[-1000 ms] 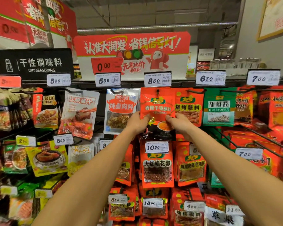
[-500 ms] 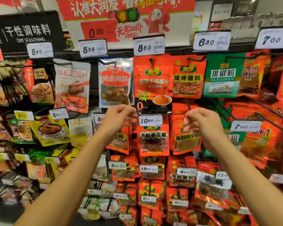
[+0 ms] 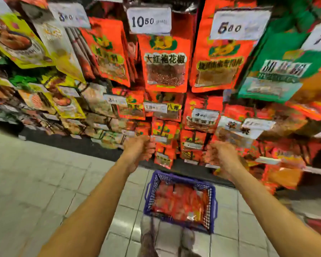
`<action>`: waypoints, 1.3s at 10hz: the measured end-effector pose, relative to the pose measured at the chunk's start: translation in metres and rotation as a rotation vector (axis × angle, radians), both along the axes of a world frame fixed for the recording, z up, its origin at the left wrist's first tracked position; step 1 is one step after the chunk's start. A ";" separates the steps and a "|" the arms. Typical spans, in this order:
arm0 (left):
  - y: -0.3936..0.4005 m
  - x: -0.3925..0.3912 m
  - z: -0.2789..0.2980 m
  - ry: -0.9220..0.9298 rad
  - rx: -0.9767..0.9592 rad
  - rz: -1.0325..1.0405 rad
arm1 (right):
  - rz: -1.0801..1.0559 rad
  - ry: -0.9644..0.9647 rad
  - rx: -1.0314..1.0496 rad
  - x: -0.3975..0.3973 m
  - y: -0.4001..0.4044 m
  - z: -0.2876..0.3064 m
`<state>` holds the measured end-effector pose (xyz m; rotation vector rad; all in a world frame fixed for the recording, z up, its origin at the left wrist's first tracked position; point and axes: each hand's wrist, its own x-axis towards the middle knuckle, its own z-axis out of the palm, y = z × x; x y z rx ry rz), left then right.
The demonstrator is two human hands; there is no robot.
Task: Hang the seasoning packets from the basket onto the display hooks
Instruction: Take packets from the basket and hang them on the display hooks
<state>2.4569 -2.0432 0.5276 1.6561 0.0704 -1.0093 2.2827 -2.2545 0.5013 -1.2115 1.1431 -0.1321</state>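
Blue basket (image 3: 212, 204) of red seasoning packets (image 3: 180, 203) sits on the tiled floor (image 3: 35, 173) at six o'clock, below both hands. Left hand (image 3: 139, 152) and right hand (image 3: 220, 157), loosely curled, hold nothing. Packed display rack (image 3: 165, 71) at twelve o'clock; open floor at nine o'clock.

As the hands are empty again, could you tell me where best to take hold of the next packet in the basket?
Probably from above: the red packets lie flat in the open-topped blue basket on the floor. Pinch an upper edge of a top packet; the blur hides any hang holes.
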 end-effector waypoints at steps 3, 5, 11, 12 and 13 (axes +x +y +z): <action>0.032 -0.053 -0.185 0.198 0.331 0.081 | -0.022 0.350 0.120 -0.059 0.053 -0.193; 0.051 -0.092 -0.329 0.405 0.491 0.015 | -0.009 0.586 0.204 -0.101 0.100 -0.344; 0.080 -0.107 -0.612 0.515 0.729 -0.321 | -0.114 0.694 0.445 -0.095 0.144 -0.650; 0.082 -0.113 -0.624 0.516 0.723 -0.445 | -0.266 0.696 0.497 -0.080 0.147 -0.656; 0.091 -0.119 -0.628 0.196 0.697 -0.531 | -0.244 0.648 0.526 -0.066 0.149 -0.643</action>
